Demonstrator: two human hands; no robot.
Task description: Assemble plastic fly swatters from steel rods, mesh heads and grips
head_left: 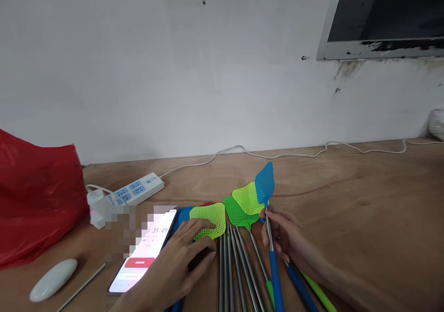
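My right hand (282, 233) pinches the metal shaft of a blue fly swatter (265, 182) just below its mesh head. That swatter stands tilted up, with its blue handle toward me. Under and beside it lie a yellow-green swatter head (245, 198) and a green swatter (240, 212). My left hand (187, 256) lies over another yellow-green swatter head (215, 217), fingers spread and thumb apart. Beneath that one, a blue mesh head (182, 215) partly shows. Several bare metal rods (231, 270) lie side by side between my hands; their near ends are out of view.
Left of my left hand lies a lit phone (142, 256). Behind it is a white power strip (138, 189) with a plug and a cable along the wall. A white oval object (53, 279) and a red plastic bag (38, 201) are at the left on the wooden table (364, 201).
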